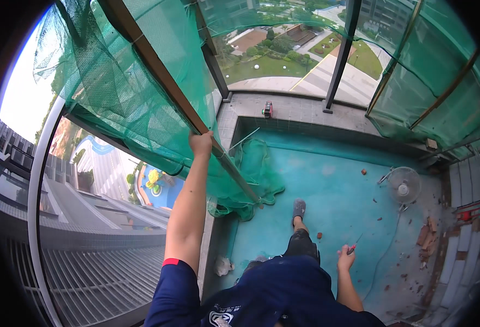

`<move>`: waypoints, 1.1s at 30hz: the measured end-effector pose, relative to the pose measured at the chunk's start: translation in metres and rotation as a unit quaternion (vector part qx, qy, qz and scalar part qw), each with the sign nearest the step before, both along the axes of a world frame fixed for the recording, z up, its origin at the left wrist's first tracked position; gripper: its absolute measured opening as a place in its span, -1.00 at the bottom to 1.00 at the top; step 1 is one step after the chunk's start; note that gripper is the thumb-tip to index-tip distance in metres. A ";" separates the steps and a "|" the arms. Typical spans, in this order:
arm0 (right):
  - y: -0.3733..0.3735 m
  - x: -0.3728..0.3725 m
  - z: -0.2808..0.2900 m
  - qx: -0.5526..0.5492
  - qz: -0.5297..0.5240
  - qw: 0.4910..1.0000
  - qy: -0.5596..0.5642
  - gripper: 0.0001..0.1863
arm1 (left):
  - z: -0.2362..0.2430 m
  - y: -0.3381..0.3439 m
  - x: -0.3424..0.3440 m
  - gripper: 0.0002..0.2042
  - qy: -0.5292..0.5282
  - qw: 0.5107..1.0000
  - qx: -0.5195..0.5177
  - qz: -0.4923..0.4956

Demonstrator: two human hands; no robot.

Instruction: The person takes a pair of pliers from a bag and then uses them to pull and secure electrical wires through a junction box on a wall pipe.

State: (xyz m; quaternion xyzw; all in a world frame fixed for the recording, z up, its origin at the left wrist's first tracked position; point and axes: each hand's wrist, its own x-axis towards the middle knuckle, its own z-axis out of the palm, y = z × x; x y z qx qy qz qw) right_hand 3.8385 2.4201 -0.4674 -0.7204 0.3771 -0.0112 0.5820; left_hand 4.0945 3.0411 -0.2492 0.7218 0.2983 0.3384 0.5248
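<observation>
My left hand (pixel 201 144), arm stretched forward, is closed around a long brown pole (pixel 163 76). The pole slants from the upper left down to the blue-green floor, and green mesh netting (pixel 114 92) hangs along it. More netting (pixel 253 163) lies bunched near the pole's foot. Low on the right, my right hand (pixel 345 260) is closed on a screwdriver (pixel 351 249) with a red and black handle, its thin shaft pointing up and away from the hand. The screwdriver is apart from the pole and the netting.
A drop to the ground far below opens at the left, beside a metal rail (pixel 35 201). A small red and black device (pixel 268 109) sits on the tiled ledge (pixel 300 106). A fan (pixel 404 185), its cable and broken bricks (pixel 428 234) are on the right. A plastic bag (pixel 223 266) lies lower left.
</observation>
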 end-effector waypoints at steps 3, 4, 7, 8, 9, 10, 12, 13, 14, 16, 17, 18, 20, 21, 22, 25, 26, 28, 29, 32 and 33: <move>0.014 0.046 -0.017 0.032 -0.007 0.999 0.028 -0.72 | 0.002 -0.003 0.059 -0.67 -0.007 1.000 -0.020 0.015; 0.019 0.071 -0.018 0.030 0.000 0.999 0.033 -0.72 | -0.002 0.004 0.077 -0.67 -0.002 1.000 -0.022 0.022; 0.023 0.159 -0.014 0.030 0.057 0.997 0.033 -0.73 | -0.018 0.031 0.129 -0.67 0.033 0.997 -0.013 0.066; 0.015 0.192 -0.009 0.018 0.094 0.995 0.021 -0.73 | -0.025 0.036 0.146 -0.67 0.043 0.997 -0.016 0.066; 0.006 0.225 -0.003 0.005 0.132 0.991 0.007 -0.72 | -0.031 0.040 0.161 -0.67 0.042 0.996 -0.017 0.071; -0.002 0.258 0.005 -0.019 0.125 0.992 0.001 -0.71 | -0.036 0.045 0.177 -0.67 0.037 0.996 -0.018 0.079; -0.009 0.319 0.038 -0.049 0.125 0.991 0.008 -0.70 | -0.053 0.055 0.193 -0.66 0.030 0.996 -0.031 0.079; -0.010 0.344 0.061 -0.055 0.126 0.990 0.018 -0.70 | -0.057 0.057 0.202 -0.70 0.038 0.995 -0.014 0.088; -0.019 0.360 0.068 -0.059 0.133 0.989 0.022 -0.70 | -0.059 0.060 0.211 -0.75 0.046 0.994 0.004 0.095; -0.041 0.396 0.077 -0.089 0.121 0.989 0.003 -0.67 | -0.057 0.074 0.229 -0.74 0.054 0.993 0.009 0.106; -0.050 0.410 0.073 -0.091 0.123 0.988 0.004 -0.67 | -0.052 0.081 0.241 -0.74 0.053 0.990 0.038 0.123; -0.058 0.419 0.070 -0.117 0.118 0.985 -0.038 -0.66 | -0.047 0.089 0.252 -0.74 0.053 0.987 0.067 0.139; -0.062 0.421 0.065 -0.147 0.116 0.980 -0.072 -0.66 | -0.036 0.103 0.273 -0.74 0.062 0.987 0.055 0.141; -0.061 0.419 0.065 -0.147 0.118 0.981 -0.048 -0.66 | -0.034 0.109 0.282 -0.74 0.066 0.987 0.045 0.142; -0.056 0.416 0.066 -0.146 0.123 0.981 -0.024 -0.66 | -0.038 0.120 0.286 -0.74 0.071 0.986 0.043 0.145; -0.033 0.392 0.051 -0.135 0.136 0.981 -0.004 -0.66 | -0.053 0.155 0.305 -0.70 0.032 0.991 0.021 0.127; -0.022 0.381 0.050 -0.132 0.134 0.982 0.017 -0.66 | -0.061 0.159 0.310 -0.70 0.032 0.992 0.018 0.125; 0.001 0.361 0.050 -0.131 0.133 0.982 0.041 -0.66 | -0.075 0.168 0.315 -0.69 0.078 0.990 0.000 0.118; 0.012 0.353 0.049 -0.117 0.145 0.981 0.061 -0.65 | -0.083 0.176 0.316 -0.68 0.070 0.991 -0.012 0.113; 0.042 0.338 0.051 -0.099 0.158 0.979 0.086 -0.65 | -0.097 0.195 0.323 -0.68 0.061 0.993 -0.030 0.099; 0.048 0.337 0.055 -0.093 0.164 0.978 0.090 -0.66 | -0.097 0.207 0.322 -0.70 0.068 0.992 -0.056 0.095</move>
